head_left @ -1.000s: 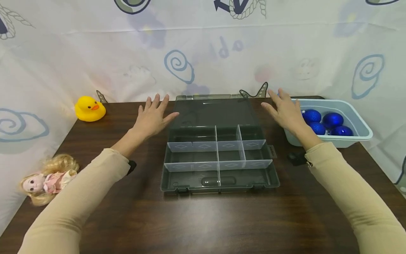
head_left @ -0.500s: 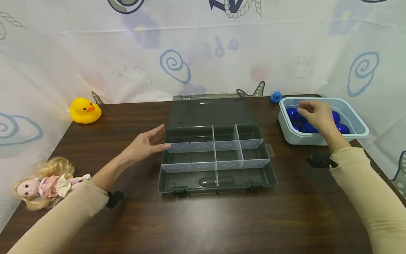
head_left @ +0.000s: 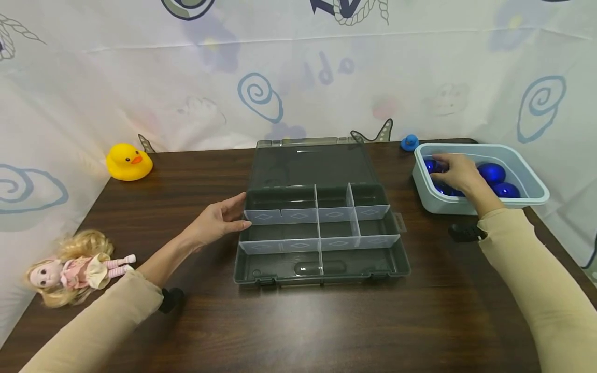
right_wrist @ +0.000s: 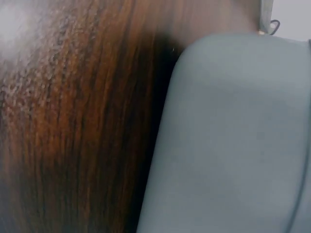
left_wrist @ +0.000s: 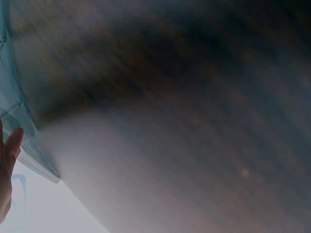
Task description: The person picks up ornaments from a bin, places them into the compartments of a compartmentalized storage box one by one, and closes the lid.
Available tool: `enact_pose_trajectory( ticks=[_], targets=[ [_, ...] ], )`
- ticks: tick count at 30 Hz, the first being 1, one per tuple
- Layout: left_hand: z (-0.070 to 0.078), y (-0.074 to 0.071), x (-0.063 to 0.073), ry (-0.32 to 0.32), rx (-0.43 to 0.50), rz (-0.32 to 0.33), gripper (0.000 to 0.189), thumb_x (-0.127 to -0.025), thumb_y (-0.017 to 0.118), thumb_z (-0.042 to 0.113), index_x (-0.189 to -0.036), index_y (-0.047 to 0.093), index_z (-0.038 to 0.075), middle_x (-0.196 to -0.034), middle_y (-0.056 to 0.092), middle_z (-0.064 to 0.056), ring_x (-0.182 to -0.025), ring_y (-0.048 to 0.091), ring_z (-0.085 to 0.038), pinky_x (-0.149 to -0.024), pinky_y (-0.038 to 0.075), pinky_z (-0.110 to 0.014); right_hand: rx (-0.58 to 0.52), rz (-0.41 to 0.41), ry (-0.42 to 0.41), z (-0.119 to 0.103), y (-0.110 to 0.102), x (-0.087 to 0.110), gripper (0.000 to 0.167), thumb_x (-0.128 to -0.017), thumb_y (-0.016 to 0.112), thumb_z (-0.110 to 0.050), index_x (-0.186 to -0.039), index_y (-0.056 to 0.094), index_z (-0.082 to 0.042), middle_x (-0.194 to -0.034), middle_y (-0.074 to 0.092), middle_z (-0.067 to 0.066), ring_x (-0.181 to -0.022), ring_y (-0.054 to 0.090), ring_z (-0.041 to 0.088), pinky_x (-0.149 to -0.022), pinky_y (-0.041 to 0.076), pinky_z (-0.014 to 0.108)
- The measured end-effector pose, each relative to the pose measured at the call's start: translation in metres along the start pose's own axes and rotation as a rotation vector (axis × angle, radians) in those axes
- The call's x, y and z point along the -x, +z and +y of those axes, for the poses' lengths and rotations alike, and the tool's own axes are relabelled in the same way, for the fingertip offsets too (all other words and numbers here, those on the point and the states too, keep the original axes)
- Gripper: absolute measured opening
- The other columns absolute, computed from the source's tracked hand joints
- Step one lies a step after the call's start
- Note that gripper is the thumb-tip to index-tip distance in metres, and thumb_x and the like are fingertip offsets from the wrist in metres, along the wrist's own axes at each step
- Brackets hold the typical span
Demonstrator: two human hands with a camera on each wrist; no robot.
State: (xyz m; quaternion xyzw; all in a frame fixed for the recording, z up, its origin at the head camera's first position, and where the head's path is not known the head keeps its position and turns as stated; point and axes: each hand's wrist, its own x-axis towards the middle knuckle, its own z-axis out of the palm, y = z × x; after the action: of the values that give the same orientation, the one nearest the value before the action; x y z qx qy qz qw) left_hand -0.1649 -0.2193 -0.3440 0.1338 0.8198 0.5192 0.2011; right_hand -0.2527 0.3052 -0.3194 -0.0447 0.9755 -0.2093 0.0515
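A grey see-through compartment box lies with its lid folded back, and clear dividers split its base. At the box's left side is my left hand, its fingers and thumb extended and touching the edge. In the left wrist view, part of that hand shows beside the box's edge. My right hand reaches into a pale blue basin, thumb and fingers curled round a blue Christmas ball. More blue balls lie around it. The right wrist view shows only the basin's outer wall and wood.
A yellow rubber duck stands at the table's back left, and a small blue duck beside the basin. A blond doll lies at the left edge. Behind the dark wooden table hangs a patterned white cloth.
Both hands were spread in the air. My left hand came down to the box's left side; my right hand moved right, then down into the basin onto a ball.
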Motion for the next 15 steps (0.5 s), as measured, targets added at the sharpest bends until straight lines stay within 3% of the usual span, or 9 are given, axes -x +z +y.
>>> enact_pose_trajectory(
  ticks=[15],
  targets=[
    [-0.0003, 0.0006, -0.0002, -0.001, -0.007, -0.001, 0.081, -0.090, 0.064, 0.015, -0.151, 0.011, 0.003, -0.156, 0.011, -0.020, -0.140, 0.020, -0.041, -0.108, 0.027, -0.054, -0.053, -0.021, 0.072, 0.0078, 0.0041, -0.0058, 0.055, -0.092, 0.058, -0.020, -0.132, 0.036, 0.011, -0.127, 0.042, 0.039, -0.119, 0.036, 0.055, -0.102, 0.026, 0.065]
  ],
)
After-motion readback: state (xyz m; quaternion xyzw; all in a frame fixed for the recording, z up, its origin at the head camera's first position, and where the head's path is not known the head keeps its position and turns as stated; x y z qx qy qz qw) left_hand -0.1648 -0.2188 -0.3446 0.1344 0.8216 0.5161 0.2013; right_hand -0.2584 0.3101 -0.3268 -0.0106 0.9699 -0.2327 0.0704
